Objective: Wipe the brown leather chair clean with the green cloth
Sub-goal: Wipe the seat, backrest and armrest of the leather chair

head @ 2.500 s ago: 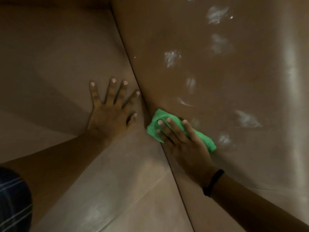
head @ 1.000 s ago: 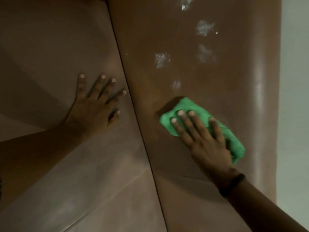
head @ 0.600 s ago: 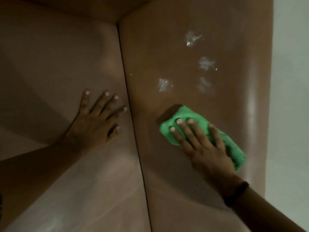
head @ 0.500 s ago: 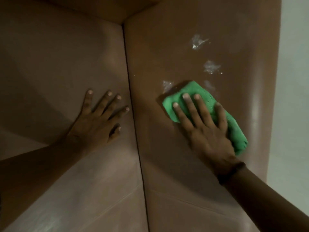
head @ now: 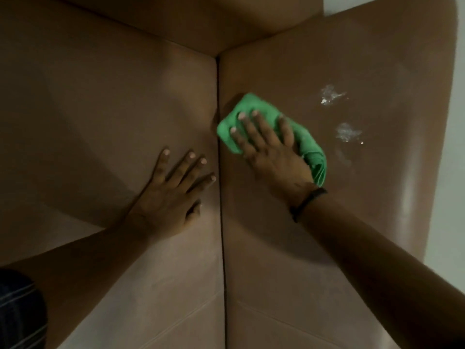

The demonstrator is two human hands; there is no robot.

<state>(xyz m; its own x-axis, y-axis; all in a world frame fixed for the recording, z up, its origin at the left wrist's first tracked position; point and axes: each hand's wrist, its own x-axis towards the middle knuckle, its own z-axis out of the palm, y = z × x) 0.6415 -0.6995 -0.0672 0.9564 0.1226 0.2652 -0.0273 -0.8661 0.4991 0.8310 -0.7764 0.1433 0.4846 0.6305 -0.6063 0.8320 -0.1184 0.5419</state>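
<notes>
We brace our left hand (head: 171,197), fingers spread flat and gripping nothing, on the brown leather chair (head: 100,109). Just right of the seam (head: 222,222), our right hand (head: 266,152) presses the green cloth (head: 310,149) down with straight fingers. Risk: two white smears (head: 348,132) lie uncovered farther right; an unpinched cloth may slip, or a short stroke miss them.

Cloth (head: 309,144) under right hand (head: 271,152), right of chair (head: 100,96) seam (head: 221,197).

The brown leather chair (head: 100,109) has the green cloth (head: 310,149) on its right panel by the seam, with white smudges (head: 348,132) further right.
</notes>
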